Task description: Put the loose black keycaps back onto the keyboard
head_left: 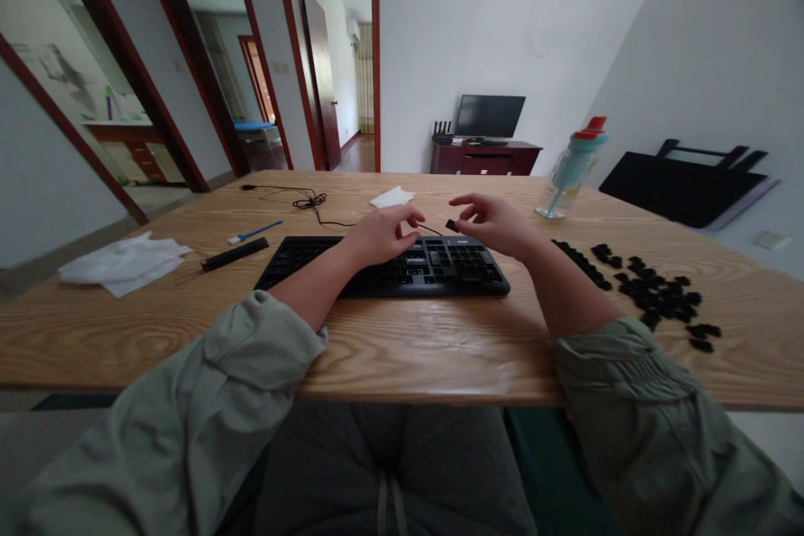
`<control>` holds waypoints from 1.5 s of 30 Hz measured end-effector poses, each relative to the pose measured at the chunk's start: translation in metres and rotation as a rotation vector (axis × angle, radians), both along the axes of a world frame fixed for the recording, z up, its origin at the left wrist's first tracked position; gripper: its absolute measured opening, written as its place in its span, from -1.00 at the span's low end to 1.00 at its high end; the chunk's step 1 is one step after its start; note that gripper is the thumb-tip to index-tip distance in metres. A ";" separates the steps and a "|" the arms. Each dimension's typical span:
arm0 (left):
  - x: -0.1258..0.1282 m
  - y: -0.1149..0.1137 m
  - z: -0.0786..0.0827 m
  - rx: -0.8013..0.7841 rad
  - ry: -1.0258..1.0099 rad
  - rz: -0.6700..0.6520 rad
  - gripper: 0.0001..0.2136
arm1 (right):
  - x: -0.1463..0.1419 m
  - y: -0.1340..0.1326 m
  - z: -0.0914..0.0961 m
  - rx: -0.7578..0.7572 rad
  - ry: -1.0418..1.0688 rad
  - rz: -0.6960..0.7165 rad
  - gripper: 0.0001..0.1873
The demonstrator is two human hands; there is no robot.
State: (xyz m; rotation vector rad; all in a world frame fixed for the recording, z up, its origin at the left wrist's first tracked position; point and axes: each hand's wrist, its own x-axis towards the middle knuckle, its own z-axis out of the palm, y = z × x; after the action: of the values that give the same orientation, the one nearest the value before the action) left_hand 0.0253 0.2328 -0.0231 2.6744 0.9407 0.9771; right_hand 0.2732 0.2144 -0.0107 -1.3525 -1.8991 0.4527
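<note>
A black keyboard (433,289) lies flat on the wooden table in front of me, some of its keys off and the bare sockets showing. Over its middle hovers my left hand (383,234), fingers bent and apart, with nothing visible between them. Between thumb and fingertip, my right hand (493,224) pinches a small black keycap (451,225) just above the keyboard's back edge. To the right, a heap of loose black keycaps (659,289) is spread on the table, beside a long dark row of pieces (581,264).
On the left are crumpled white tissues (126,261), a black stick-like object (235,255) and a small blue brush (256,232). A coiled cable (309,201) and a folded white paper (393,198) lie behind the keyboard. A water bottle (570,169) stands at back right.
</note>
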 end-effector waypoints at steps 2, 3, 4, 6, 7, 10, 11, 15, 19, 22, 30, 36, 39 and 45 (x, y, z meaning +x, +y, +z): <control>-0.013 -0.001 0.005 0.018 0.046 0.060 -0.75 | 0.012 -0.001 0.002 -0.070 -0.069 -0.091 -0.56; -0.021 0.001 0.007 0.021 0.066 0.108 -0.74 | 0.017 -0.001 0.002 -0.126 -0.117 -0.123 -0.57; -0.030 0.003 0.009 0.019 0.080 0.165 -0.73 | 0.021 0.000 0.000 -0.187 -0.169 -0.146 -0.59; -0.052 0.012 0.011 -0.001 0.087 0.284 -0.72 | 0.027 0.003 -0.006 -0.286 -0.267 -0.170 -0.63; -0.065 0.017 0.011 -0.014 0.080 0.343 -0.71 | 0.029 0.005 -0.010 -0.311 -0.306 -0.174 -0.65; -0.107 0.034 0.007 -0.063 0.033 0.497 -0.68 | 0.032 0.011 -0.017 -0.333 -0.372 -0.164 -0.67; -0.122 0.039 0.004 -0.082 0.011 0.529 -0.67 | 0.033 0.012 -0.018 -0.338 -0.382 -0.160 -0.68; -0.166 0.049 -0.006 -0.144 -0.083 0.622 -0.61 | 0.037 0.016 -0.019 -0.359 -0.416 -0.141 -0.74; -0.185 0.049 -0.011 -0.210 -0.096 0.638 -0.58 | 0.042 0.015 -0.018 -0.365 -0.375 -0.107 -0.78; -0.186 0.049 -0.011 -0.231 -0.090 0.623 -0.57 | 0.050 0.008 -0.012 -0.370 -0.254 -0.096 -0.72; -0.184 0.056 -0.015 -0.267 -0.095 0.608 -0.55 | 0.088 -0.024 -0.008 -0.545 -0.074 0.095 -0.53; -0.186 0.057 -0.015 -0.274 -0.080 0.611 -0.54 | 0.095 -0.034 -0.011 -0.602 -0.003 0.138 -0.53; -0.181 0.052 -0.011 -0.275 -0.065 0.616 -0.54 | 0.092 -0.032 -0.014 -0.602 0.013 0.171 -0.55; -0.173 0.041 -0.003 -0.284 -0.010 0.633 -0.54 | 0.089 -0.023 -0.022 -0.629 -0.054 0.173 -0.56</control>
State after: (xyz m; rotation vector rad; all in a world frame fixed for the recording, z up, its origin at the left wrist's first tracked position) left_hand -0.1481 0.2740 -0.0263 2.1628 1.8268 0.8577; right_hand 0.3621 0.1911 -0.0327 -1.5958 -2.0104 1.1866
